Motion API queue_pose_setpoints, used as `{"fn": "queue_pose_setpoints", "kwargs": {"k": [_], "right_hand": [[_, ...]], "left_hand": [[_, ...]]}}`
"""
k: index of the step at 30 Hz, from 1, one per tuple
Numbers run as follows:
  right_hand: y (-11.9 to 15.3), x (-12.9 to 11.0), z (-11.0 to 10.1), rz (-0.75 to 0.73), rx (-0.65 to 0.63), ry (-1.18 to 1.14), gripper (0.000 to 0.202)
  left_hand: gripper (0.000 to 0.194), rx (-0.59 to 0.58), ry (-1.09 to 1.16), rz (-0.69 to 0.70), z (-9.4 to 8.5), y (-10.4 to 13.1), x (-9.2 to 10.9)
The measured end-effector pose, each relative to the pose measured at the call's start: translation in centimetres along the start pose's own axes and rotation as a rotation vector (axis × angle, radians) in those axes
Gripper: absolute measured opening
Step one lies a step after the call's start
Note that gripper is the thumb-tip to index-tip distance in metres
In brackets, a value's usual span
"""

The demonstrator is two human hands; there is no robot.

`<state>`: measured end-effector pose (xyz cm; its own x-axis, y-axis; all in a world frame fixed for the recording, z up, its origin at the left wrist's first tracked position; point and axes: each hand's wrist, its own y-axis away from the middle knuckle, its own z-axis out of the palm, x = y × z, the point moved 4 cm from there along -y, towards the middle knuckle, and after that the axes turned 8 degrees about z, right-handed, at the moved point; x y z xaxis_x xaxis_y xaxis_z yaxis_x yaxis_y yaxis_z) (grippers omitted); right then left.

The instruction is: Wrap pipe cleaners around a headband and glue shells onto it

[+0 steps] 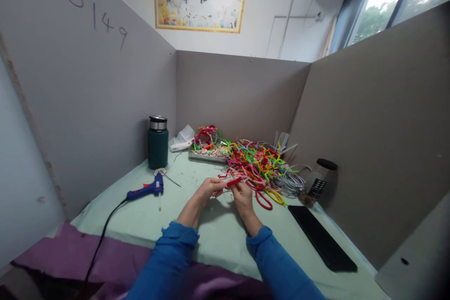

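Note:
A short red fuzzy piece (pixel 234 182), looking like pipe cleaner, spans the gap between my hands above the table. My left hand (pixel 210 188) pinches its left end between thumb and fingers. The fingers of my right hand (pixel 243 198) are closed on its right part. A thin pale strand shows just under the piece; which hand holds it I cannot tell. Right beside my right hand lie red-handled scissors (pixel 264 201) and a yellow loop (pixel 276 197). Behind the hands spreads a tangled heap of coloured pipe cleaners (pixel 256 161).
A blue glue gun (pixel 146 191) with its cord lies left, near a green bottle (pixel 158 145). A metal tray (pixel 207 157) holds small bits at the back. Grey wire (pixel 290 183), a clear jar (pixel 318 183) and a black phone-like slab (pixel 321 238) sit right. Partitions enclose three sides.

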<state>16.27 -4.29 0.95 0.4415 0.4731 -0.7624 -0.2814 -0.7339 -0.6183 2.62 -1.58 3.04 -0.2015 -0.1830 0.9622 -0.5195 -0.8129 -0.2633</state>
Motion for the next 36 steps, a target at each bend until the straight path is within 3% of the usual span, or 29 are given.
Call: {"fn": "queue_pose_setpoints", "kwargs": {"k": [5,10,16,22,26,33,36], "right_hand": [[-0.1,-0.2,-0.2,-0.005,0.023,0.004,0.024],[-0.1,-1.7,-0.3,-0.099,0.016,0.022,0.022],[-0.2,-1.4,-0.7,-0.108,0.049,0.168,0.025],[-0.7,-0.7,-1.9,-0.096,0.134,0.155,0.024],[-1.2,-0.4,-2.8,-0.080,0.137,0.136,0.022],[-1.8,-0.6,-3.8,-0.150,0.127,0.126,0.017],[-1.5,-1.1,-3.7,-0.153,0.125,0.156,0.017]], "left_hand": [[0.032,-0.002,0.047,0.030,0.3,0.1,0.3],[0.033,0.141,0.136,0.104,-0.5,-0.2,0.4],[0.031,0.189,0.104,0.159,-1.5,-0.2,0.6],[0.034,0.098,-0.167,0.200,-1.2,-0.3,0.9],[0.036,0.137,-0.372,0.235,-1.4,-0.4,0.9],[0.015,0.153,-0.879,0.377,-1.6,-0.3,1.3],[0.017,0.159,-1.070,0.378,-1.3,-0.1,1.5]]}}
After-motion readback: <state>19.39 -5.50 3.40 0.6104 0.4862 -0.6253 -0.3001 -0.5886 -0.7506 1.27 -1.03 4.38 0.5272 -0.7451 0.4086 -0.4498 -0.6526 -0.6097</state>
